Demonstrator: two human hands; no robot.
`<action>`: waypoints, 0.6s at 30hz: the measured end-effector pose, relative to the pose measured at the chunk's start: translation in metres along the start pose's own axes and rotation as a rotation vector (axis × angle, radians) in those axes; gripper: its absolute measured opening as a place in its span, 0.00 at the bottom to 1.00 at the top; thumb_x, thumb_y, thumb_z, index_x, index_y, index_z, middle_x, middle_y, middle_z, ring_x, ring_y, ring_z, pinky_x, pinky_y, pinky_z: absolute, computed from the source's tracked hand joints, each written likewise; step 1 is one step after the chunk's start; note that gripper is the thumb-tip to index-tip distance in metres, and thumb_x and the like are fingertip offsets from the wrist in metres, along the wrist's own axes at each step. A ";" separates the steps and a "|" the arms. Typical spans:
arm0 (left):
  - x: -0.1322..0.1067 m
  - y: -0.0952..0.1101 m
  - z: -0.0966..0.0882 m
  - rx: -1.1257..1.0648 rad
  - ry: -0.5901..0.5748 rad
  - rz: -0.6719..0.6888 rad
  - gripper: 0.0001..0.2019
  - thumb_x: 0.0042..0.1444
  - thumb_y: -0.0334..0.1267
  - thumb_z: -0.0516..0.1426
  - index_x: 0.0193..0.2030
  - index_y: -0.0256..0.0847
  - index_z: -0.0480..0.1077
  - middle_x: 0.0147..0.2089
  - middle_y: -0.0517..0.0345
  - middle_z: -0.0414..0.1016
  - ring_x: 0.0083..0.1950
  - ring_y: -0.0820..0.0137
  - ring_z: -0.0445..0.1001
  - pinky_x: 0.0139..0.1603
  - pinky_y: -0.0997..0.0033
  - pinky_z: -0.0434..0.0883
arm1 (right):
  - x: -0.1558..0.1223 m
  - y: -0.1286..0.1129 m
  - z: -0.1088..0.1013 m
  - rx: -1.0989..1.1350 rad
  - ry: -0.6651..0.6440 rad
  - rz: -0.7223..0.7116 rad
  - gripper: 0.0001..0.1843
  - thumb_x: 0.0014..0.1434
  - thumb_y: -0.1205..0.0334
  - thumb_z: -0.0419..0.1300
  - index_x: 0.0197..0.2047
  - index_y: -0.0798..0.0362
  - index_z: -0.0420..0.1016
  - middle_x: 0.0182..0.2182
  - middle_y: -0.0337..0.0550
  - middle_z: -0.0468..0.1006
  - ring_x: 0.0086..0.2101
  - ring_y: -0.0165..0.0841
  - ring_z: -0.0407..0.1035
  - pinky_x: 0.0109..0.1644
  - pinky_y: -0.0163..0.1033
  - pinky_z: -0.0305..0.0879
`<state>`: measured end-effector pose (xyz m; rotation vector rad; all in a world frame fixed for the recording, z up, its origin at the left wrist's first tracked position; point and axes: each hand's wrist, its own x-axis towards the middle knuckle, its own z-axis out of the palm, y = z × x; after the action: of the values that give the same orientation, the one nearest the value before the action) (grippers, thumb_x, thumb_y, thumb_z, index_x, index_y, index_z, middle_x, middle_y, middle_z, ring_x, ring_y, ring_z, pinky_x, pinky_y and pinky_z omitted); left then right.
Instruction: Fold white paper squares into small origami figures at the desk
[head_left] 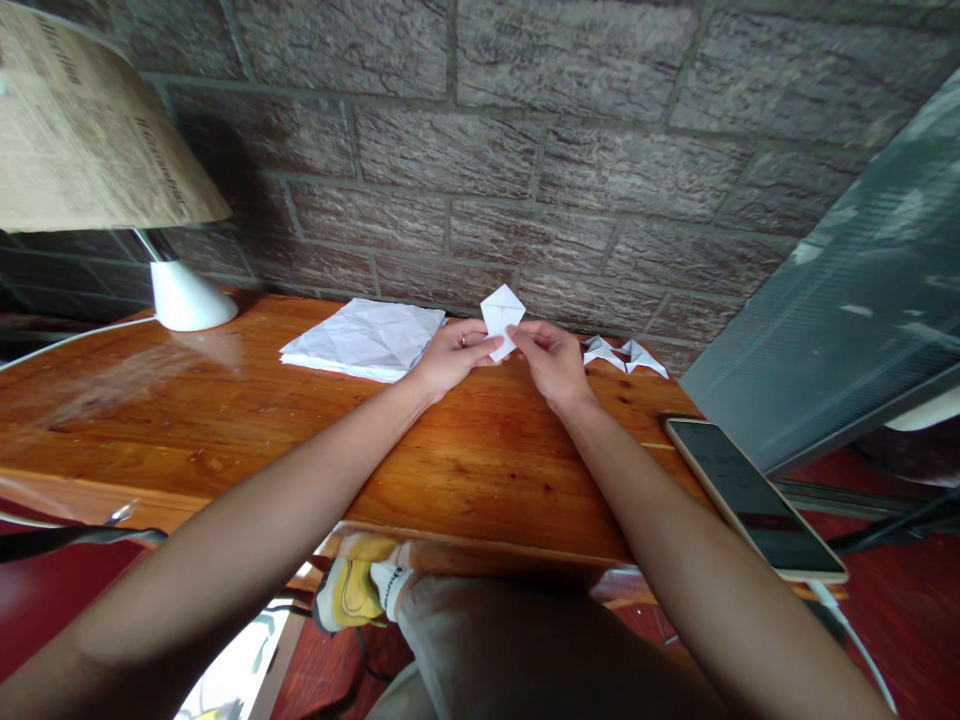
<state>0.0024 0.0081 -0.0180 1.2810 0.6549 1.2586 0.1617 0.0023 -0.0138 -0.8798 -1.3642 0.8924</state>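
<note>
Folded paper (502,312) stands above left grip (452,352) and right grip (553,358); both clamp its base.

The lampshade (82,130) at upper left is cut by the frame's edge, its print too blurred to read. The folded paper (501,308) hides its lower corner between left grip (454,352) and right grip (551,358). The paper pieces (622,354) are too small to identify.

Wooden table (225,420), varnished. Upper left: white lamp base (184,297). Centre, near the wall: creased white sheets (364,340). Right of centre: small folded paper pieces (626,355). Lower right edge: phone (754,497), screen up.
</note>
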 end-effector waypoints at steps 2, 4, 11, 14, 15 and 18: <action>-0.001 0.002 0.000 -0.005 0.008 -0.018 0.23 0.40 0.50 0.73 0.37 0.36 0.77 0.33 0.56 0.81 0.34 0.69 0.79 0.47 0.61 0.76 | -0.001 0.001 0.001 -0.002 -0.019 -0.003 0.19 0.49 0.46 0.71 0.34 0.53 0.79 0.32 0.42 0.84 0.31 0.32 0.74 0.43 0.41 0.71; -0.002 0.003 -0.001 -0.007 0.011 -0.026 0.24 0.39 0.52 0.73 0.36 0.36 0.77 0.33 0.56 0.81 0.34 0.69 0.79 0.47 0.61 0.77 | -0.002 0.002 0.001 -0.007 -0.031 0.002 0.19 0.49 0.46 0.71 0.34 0.53 0.79 0.31 0.42 0.83 0.30 0.32 0.74 0.43 0.41 0.71; 0.001 -0.006 -0.001 0.018 0.016 -0.019 0.22 0.40 0.45 0.73 0.41 0.38 0.77 0.36 0.57 0.81 0.37 0.70 0.78 0.47 0.64 0.76 | 0.000 0.002 -0.006 -0.062 -0.066 0.087 0.21 0.45 0.44 0.72 0.32 0.53 0.78 0.29 0.41 0.81 0.30 0.31 0.71 0.37 0.38 0.68; 0.004 -0.008 -0.002 0.026 0.027 -0.005 0.20 0.41 0.45 0.72 0.39 0.38 0.77 0.36 0.57 0.82 0.38 0.69 0.78 0.46 0.64 0.75 | -0.001 -0.002 -0.007 -0.073 -0.077 0.116 0.21 0.44 0.44 0.73 0.30 0.53 0.77 0.26 0.39 0.78 0.28 0.29 0.69 0.34 0.36 0.65; 0.004 -0.008 -0.002 0.035 0.021 0.001 0.19 0.42 0.45 0.72 0.39 0.38 0.77 0.36 0.57 0.82 0.37 0.69 0.78 0.46 0.65 0.74 | -0.001 -0.003 -0.006 -0.061 -0.066 0.110 0.21 0.44 0.45 0.73 0.31 0.53 0.77 0.25 0.38 0.78 0.28 0.29 0.68 0.34 0.36 0.64; 0.004 -0.005 -0.002 0.064 -0.026 0.011 0.19 0.43 0.45 0.71 0.39 0.37 0.78 0.36 0.55 0.82 0.37 0.69 0.78 0.44 0.66 0.73 | -0.001 -0.007 -0.006 -0.006 -0.027 0.086 0.21 0.45 0.45 0.72 0.36 0.51 0.78 0.25 0.36 0.78 0.28 0.29 0.68 0.33 0.36 0.64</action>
<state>0.0030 0.0131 -0.0227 1.3529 0.6745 1.2370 0.1673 -0.0011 -0.0082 -0.9399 -1.3610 0.9699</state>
